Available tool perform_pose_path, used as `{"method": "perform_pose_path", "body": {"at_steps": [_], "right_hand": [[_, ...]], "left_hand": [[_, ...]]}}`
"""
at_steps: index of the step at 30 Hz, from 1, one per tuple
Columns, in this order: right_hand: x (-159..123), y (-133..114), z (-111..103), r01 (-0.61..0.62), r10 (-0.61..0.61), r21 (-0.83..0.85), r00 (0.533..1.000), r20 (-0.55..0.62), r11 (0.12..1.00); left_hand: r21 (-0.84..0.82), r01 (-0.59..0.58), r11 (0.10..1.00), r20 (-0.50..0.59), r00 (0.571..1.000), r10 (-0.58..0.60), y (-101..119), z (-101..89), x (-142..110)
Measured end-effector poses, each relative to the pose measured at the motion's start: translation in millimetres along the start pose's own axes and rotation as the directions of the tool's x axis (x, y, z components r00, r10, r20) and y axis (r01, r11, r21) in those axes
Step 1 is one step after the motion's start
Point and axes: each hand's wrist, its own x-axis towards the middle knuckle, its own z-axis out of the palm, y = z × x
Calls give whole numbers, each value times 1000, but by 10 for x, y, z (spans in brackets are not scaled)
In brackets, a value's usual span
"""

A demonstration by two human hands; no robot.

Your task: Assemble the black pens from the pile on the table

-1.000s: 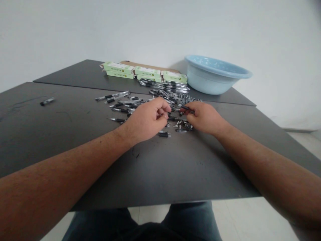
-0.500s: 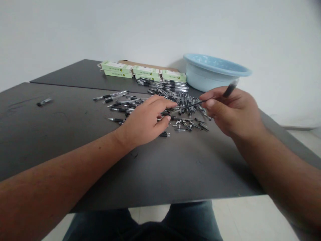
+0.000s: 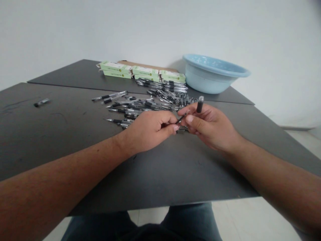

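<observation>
My left hand is closed, thumb and forefinger pinching one end of a thin dark pen refill. At the refill's other end are the fingertips of my right hand, also closed. A clear pen part with a black grip sticks up from between the right-hand fingers; its lower end is hidden. Both hands meet just above the near side of a heap of black-and-clear pens. Small loose pen parts lie partly covered beneath the hands.
Light green boxes are stacked at the back of the dark table. To their right stands a light blue basin. A row of pens lies before the boxes, and a short pen piece lies far left.
My right hand has moved left and down with the refill and the gripped pen part, up to my left hand. My left hand has closed from open fingers onto the refill's end.
</observation>
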Motion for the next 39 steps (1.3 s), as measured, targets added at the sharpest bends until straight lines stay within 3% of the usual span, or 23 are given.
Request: {"method": "perform_pose_path", "body": {"at_steps": [7,12,16,20,27,39], "right_hand": [[55,87,-180,-71,68,-244,997,-22,967],[97,103,-242,-3,9,-578,1000,8,816],[104,59,-239,75,-71,-713,997,36,698],[101,40,-227,93,-87,-758,995,49,646],[102,68,-236,90,-91,-783,995,44,616],[114,84,-242,83,-83,-798,996,42,597]], "left_hand": [[-366,205,908,-175,943,-283,-145,-21,69],[-566,180,805,-258,888,-381,-167,7,104],[-634,192,749,-284,843,-457,-148,5,130],[-668,195,718,-313,802,-509,-146,-18,152],[-659,201,725,-353,768,-534,-145,-46,157],[-707,195,679,-327,761,-560,-137,-51,162]]}}
